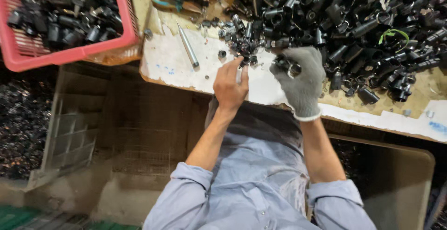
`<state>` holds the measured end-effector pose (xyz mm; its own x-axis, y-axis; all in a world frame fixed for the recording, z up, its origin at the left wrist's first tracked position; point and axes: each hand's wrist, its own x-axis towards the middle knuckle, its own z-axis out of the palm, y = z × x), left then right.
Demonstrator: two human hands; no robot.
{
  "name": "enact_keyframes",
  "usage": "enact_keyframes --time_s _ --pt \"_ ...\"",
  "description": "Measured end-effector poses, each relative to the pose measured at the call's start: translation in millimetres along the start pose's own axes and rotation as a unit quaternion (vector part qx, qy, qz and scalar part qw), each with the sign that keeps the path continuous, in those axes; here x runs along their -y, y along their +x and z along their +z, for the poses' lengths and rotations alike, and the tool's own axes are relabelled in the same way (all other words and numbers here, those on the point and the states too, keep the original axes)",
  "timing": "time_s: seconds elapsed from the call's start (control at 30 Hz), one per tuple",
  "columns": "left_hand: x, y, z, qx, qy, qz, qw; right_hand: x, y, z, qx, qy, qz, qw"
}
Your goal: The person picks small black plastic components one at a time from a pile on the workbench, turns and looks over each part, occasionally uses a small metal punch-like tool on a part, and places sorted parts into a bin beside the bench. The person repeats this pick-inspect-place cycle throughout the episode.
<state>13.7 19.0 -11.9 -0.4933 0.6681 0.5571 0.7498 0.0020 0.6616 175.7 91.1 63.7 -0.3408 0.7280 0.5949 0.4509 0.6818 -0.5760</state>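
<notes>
The large heap of black tubular fittings (pixel 354 20) covers most of the tabletop (pixel 172 64); this stock appears unprocessed. The pink basket (pixel 70 55) at the tabletop's far left end is partly filled with similar black parts, judged finished. A metal punch (pixel 188 46) lies on the tabletop between basket and hands. The gloved right hand (pixel 301 78) has its grip closed around 1 black fitting (pixel 288 65). The bare left hand (pixel 230 84) pinches narrowly at a cluster of small black rings (pixel 244 48). Much remains.
</notes>
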Motion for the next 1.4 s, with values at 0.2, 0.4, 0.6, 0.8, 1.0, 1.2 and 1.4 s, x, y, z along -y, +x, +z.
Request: enact_keyframes --time_s 0.2,0.4,0.6,0.8,1.0,1.2,1.4 --pt "2.0 -1.8 -4.0 0.006 -0.059 -0.017 0.998 10.0 -42.8 -5.5 0.0 0.083 0.112 0.99" --pt "1.2 -4.0 -3.8 -0.01 -0.066 0.027 0.997 13.6 -22.6 -2.1 0.153 -0.091 0.056 0.982" --pt "-0.6 -2.3 -8.6 -0.014 -0.088 -0.025 0.996 14.4 -1.9 14.9 0.031 0.137 0.052 0.989" --pt "2.5 -4.9 -5.6 -0.039 -0.086 -0.007 0.995 6.1 -18.4 -25.8 0.002 -0.223 0.02 0.975" --pt "-0.3 -3.8 -9.1 -0.018 -0.086 0.039 0.995 -6.8 -21.7 -18.2 0.053 -0.25 -0.008 0.967" --pt "-0.9 0.8 -13.2 -0.021 -0.113 0.01 0.993 -18.2 -39.6 -25.2 -0.05 -0.006 0.037 0.998" --pt "0.2 0.5 -16.2 0.018 -0.15 -0.002 0.989 -7.9 -66.3 10.3 -0.008 0.089 0.123 0.988"
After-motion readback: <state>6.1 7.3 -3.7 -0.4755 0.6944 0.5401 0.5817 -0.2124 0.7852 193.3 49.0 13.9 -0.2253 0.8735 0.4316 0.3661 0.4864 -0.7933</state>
